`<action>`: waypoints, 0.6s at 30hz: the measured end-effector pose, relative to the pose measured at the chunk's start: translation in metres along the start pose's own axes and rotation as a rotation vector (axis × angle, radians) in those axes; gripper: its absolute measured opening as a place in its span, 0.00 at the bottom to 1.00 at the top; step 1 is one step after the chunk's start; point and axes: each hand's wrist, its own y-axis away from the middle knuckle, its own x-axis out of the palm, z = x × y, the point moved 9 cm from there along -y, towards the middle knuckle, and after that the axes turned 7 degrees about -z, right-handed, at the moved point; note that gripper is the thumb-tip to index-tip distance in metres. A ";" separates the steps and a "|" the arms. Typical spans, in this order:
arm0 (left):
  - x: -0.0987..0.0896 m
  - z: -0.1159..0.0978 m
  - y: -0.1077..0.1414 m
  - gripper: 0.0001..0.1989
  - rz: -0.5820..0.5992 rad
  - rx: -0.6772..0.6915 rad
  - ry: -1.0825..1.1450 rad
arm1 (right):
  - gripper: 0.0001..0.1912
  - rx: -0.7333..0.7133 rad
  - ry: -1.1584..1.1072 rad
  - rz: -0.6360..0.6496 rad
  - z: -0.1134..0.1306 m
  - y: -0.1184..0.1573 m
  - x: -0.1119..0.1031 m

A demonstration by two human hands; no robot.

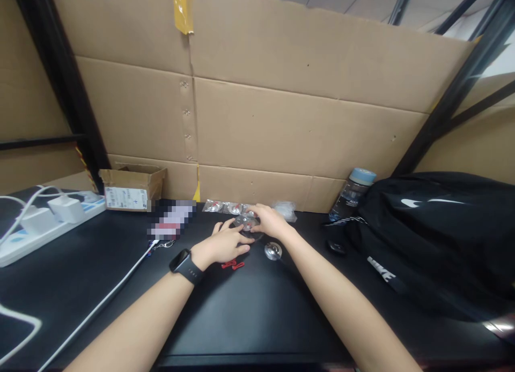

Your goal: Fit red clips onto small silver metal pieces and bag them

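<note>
My right hand [270,220] is closed, its fingertips on the edge of a small clear plastic packet [246,223] with something shiny and a bit of red inside. My left hand [227,244], with a black watch on its wrist, lies with fingers spread and touches the packet from the near side. Behind the hands, several similar packets [213,206] lie in a row. A round shiny metal piece [273,250] rests just below my right hand. Small red cord-like pieces [232,264] lie below my left hand.
Crumpled clear plastic bags [285,211] lie against the cardboard wall [257,119]. At left are a power strip [52,227], an open cardboard box [126,197] and a blurred-out phone-like item [173,221] on a white cable. A bottle [350,195] and black bag [438,243] stand right.
</note>
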 end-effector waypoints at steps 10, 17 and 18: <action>-0.013 -0.002 0.006 0.17 0.018 -0.010 0.049 | 0.27 0.055 0.034 -0.037 0.002 0.004 0.017; -0.048 0.025 -0.001 0.14 -0.368 -0.092 0.051 | 0.15 -0.044 -0.299 0.018 0.002 0.004 -0.002; -0.048 0.029 -0.001 0.15 -0.395 -0.089 0.020 | 0.14 -0.019 -0.291 -0.003 -0.003 0.007 -0.007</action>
